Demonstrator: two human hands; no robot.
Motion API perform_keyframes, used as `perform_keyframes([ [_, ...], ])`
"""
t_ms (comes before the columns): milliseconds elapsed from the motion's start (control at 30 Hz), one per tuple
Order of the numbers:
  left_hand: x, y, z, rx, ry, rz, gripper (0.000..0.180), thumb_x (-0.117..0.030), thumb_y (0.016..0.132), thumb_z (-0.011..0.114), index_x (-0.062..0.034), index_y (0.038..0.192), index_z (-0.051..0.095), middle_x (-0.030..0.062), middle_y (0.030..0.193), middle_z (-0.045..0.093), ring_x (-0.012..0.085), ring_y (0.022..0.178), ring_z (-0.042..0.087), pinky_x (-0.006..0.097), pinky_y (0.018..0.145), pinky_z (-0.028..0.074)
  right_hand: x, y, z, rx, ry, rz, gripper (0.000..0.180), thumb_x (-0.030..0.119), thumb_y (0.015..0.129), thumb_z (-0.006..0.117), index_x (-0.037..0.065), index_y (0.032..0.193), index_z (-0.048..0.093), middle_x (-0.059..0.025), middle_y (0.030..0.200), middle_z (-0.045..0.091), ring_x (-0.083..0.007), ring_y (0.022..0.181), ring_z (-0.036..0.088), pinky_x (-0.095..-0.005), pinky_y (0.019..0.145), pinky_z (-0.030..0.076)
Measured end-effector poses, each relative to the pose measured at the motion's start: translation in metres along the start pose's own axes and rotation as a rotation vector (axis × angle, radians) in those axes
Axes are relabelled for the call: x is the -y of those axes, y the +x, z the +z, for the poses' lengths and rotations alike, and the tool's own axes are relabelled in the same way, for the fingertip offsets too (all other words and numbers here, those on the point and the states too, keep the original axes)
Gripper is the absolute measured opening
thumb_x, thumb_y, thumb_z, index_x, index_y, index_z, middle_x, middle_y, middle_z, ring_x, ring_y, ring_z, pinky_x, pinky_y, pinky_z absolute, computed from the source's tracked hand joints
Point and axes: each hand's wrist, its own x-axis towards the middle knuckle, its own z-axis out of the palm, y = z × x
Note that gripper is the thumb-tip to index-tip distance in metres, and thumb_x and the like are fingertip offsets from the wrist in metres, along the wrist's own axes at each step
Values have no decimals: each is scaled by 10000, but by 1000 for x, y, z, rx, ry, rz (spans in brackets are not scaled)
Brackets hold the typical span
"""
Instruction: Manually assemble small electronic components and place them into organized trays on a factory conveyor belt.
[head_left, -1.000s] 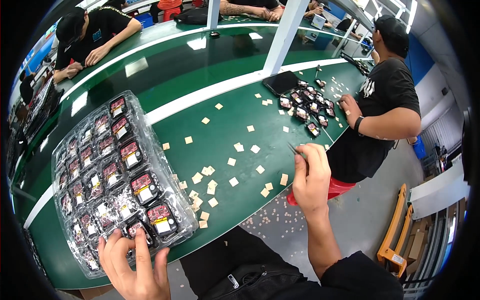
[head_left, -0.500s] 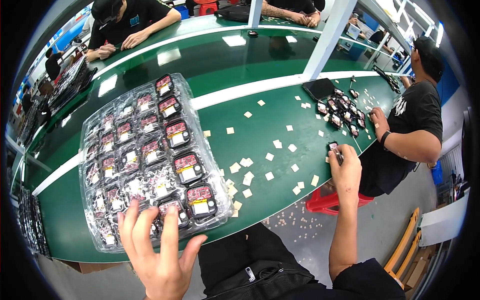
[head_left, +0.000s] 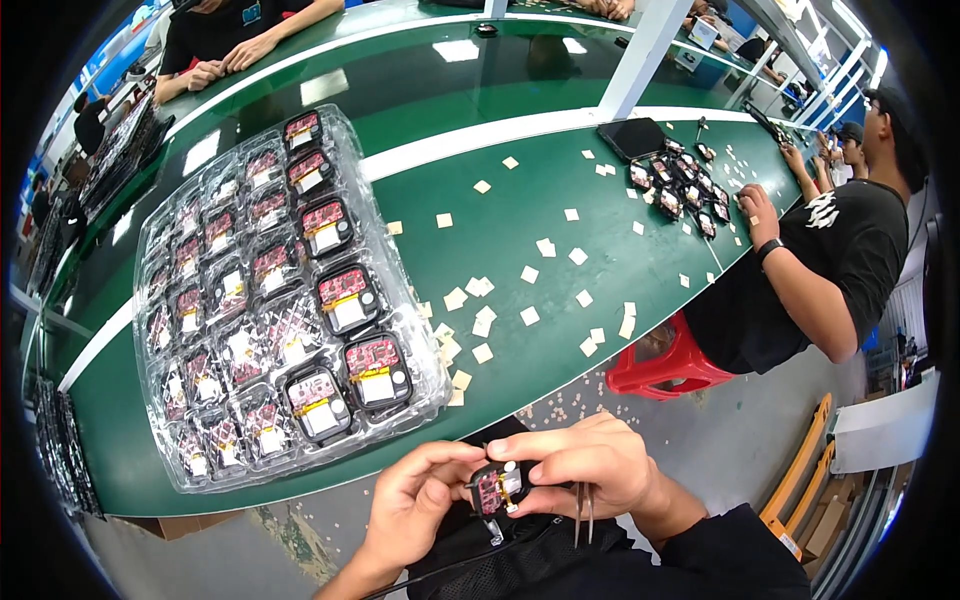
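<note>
Close to my body, past the table's front edge, both hands meet around a small black device casing (head_left: 490, 493) with a red circuit board and a silver-white part inside. My left hand (head_left: 412, 508) pinches its left side. On the other side, the fingers of my right hand (head_left: 598, 462) grip the casing. A pair of metal tweezers (head_left: 584, 515) also sits in my right hand, its tips pointing down. To the left lies a clear plastic tray (head_left: 422, 345), its pockets holding similar casings, such as a filled black casing (head_left: 378, 372) at its near right corner.
Pale square pieces (head_left: 529, 316) are scattered over the green table (head_left: 480, 240). More casings (head_left: 680, 185) are piled at the right beside a black flat box (head_left: 632, 139). A co-worker (head_left: 820, 230) sits there on a red stool (head_left: 665, 362). Another person's hands (head_left: 225, 62) rest across the table.
My right hand has come back from the table's right side with a casing. My left hand has left the tray and moved right to hold that casing too. The view has shifted.
</note>
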Motion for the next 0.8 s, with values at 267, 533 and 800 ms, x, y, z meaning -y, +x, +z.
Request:
perform_keyframes([
  [267,-3,-5,-25,380,-447,-339,633,-427,1038,597,118,1354,529,185,1199,646,249,1106,668,353,910,567,2,4,1,384,-166,-97,295,125,848,726,51,1127,668,-107,1364,664,-158,655,675,-279,522,549],
  [533,-1,-20,-6,0,-343,4,579,-192,870,816,40,1329,551,226,1255,606,348,1165,659,472,1018,550,14,-3,14,77,-149,384,478,160,819,866,53,1217,625,-129,1104,518,-235,764,651,-344,587,568],
  [800,3,-25,7,-228,-170,229,619,-104,794,882,-41,1302,534,234,1267,597,380,1214,642,491,1056,540,9,-10,31,82,-419,-13,335,9,785,784,-14,1112,718,-88,928,723,-163,634,638,-279,517,511],
])
